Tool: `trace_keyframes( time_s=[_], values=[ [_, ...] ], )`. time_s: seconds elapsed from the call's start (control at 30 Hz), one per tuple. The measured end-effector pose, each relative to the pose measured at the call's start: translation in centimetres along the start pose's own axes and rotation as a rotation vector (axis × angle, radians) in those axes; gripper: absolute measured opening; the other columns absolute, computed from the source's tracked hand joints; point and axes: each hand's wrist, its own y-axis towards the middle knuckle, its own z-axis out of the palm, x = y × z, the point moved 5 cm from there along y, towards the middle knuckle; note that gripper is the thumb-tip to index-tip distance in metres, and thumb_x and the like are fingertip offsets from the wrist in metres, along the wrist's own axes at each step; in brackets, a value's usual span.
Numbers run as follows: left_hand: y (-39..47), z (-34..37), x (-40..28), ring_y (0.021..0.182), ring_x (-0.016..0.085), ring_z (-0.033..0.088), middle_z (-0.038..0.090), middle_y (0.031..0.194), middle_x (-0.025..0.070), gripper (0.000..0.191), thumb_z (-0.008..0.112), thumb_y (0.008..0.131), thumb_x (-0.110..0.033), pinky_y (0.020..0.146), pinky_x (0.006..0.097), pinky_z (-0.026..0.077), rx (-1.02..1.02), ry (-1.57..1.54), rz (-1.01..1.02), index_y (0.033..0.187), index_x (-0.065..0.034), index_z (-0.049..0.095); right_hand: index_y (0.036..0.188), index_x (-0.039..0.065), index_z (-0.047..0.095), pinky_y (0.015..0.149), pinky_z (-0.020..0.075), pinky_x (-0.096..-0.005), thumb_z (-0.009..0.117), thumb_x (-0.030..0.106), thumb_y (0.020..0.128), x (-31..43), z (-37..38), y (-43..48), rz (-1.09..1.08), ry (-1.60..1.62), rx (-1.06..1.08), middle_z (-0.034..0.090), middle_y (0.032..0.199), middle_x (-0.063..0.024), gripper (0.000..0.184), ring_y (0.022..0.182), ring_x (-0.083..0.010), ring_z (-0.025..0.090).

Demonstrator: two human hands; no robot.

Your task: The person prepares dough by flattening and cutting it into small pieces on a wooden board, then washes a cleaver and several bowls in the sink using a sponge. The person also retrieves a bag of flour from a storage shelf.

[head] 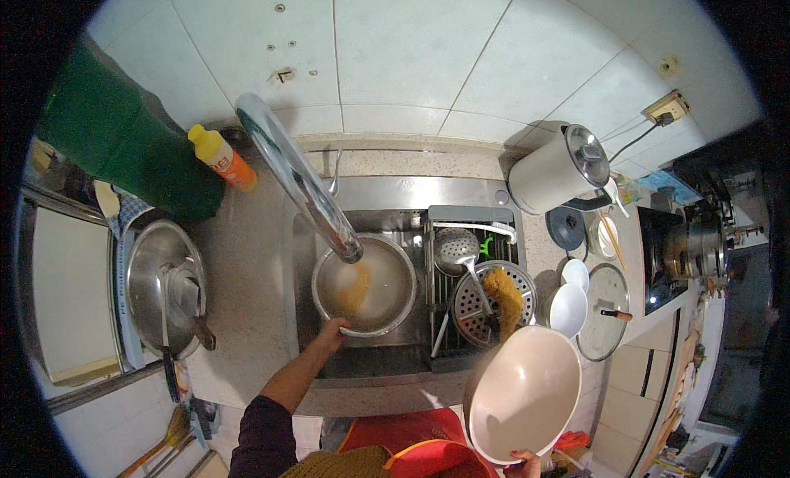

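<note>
My left hand (334, 335) grips the near rim of a round metal basin (320, 302) in the sink. Cloudy liquid (386, 287) fills much of it, with a yellowish patch (355, 287) at its left side. Above the basin's far rim ends the spout of a chrome faucet (302, 182). My right hand (523, 463), partly cut off by the lower picture edge, holds a large cream-coloured basin (531, 385) by its near rim. That basin is tilted, and no contents show inside. Its far rim stands just before a perforated metal steamer plate (469, 305) on the drying rack.
A slotted skimmer (457, 250) and a rough yellow lump (503, 293) lie on the rack (472, 214). White bowls (568, 310), a glass lid (608, 336) and an electric kettle (549, 172) stand to the right. Leftward are an orange bottle (225, 160) and a metal wok or pan (148, 274).
</note>
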Motion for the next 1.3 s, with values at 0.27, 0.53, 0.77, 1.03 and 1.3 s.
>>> trace_keyframes(
  time_s=[0.27, 0.53, 0.77, 1.03, 1.3],
  values=[
    [-12.3, 0.4, -3.2, 0.063, 0.017, 0.053, 0.054, 0.071, 0.0049, 0.006, 0.059, 0.067, -0.006, 0.055, 0.0288, 0.043, 0.080, 0.072, 0.042, 0.071, -0.0070, 0.054, 0.094, -0.001, 0.053, 0.053, 0.0485, -0.0319, 0.057, 0.002, 0.059, 2.9, -0.6, -0.1, -0.056, -0.126, -0.042, 0.057, 0.081, -0.0102, 0.035, 0.068, -0.0242, 0.057],
    [-25.8, -2.5, -2.4, 0.076, 0.020, 0.055, 0.056, 0.081, 0.0075, 0.011, 0.059, 0.067, 0.000, 0.066, 0.0315, 0.044, 0.007, -0.084, 0.102, 0.077, -0.0036, 0.056, 0.097, -0.003, 0.053, 0.041, 0.0458, -0.0294, 0.057, 0.003, 0.062, 8.2, 8.2, 1.3, -0.294, -0.427, 0.225, 0.057, 0.074, -0.0081, 0.036, 0.057, -0.0197, 0.056],
    [-34.7, -7.7, 1.9, 0.081, 0.022, 0.057, 0.057, 0.087, 0.0104, 0.028, 0.059, 0.066, 0.004, 0.073, 0.0315, 0.047, -0.070, -0.244, 0.132, 0.092, 0.0019, 0.053, 0.105, -0.005, 0.050, 0.043, 0.0474, -0.0264, 0.058, 0.005, 0.065, 6.1, 19.1, 4.3, -0.136, -0.629, 0.500, 0.059, 0.082, -0.0112, 0.042, 0.062, -0.0201, 0.059],
    [-40.3, -12.4, 7.2, 0.089, 0.026, 0.055, 0.057, 0.095, 0.0111, 0.035, 0.054, 0.062, 0.009, 0.085, 0.0359, 0.046, -0.223, -0.505, 0.116, 0.096, 0.0040, 0.052, 0.103, -0.005, 0.050, 0.048, 0.0473, -0.0239, 0.058, 0.009, 0.069, -2.8, 29.3, 8.3, 0.120, -0.711, 0.669, 0.063, 0.088, -0.0143, 0.038, 0.065, -0.0245, 0.063],
    [-40.6, -18.1, 10.2, 0.087, 0.027, 0.057, 0.056, 0.086, 0.0121, 0.030, 0.055, 0.065, 0.008, 0.073, 0.0353, 0.051, -0.382, -0.465, 0.132, 0.094, 0.0037, 0.049, 0.109, -0.005, 0.046, 0.058, 0.0488, -0.0273, 0.053, 0.007, 0.071, -13.1, 33.5, 14.3, 0.192, -0.653, 0.591, 0.060, 0.086, -0.0147, 0.041, 0.070, -0.0215, 0.059]
  ],
)
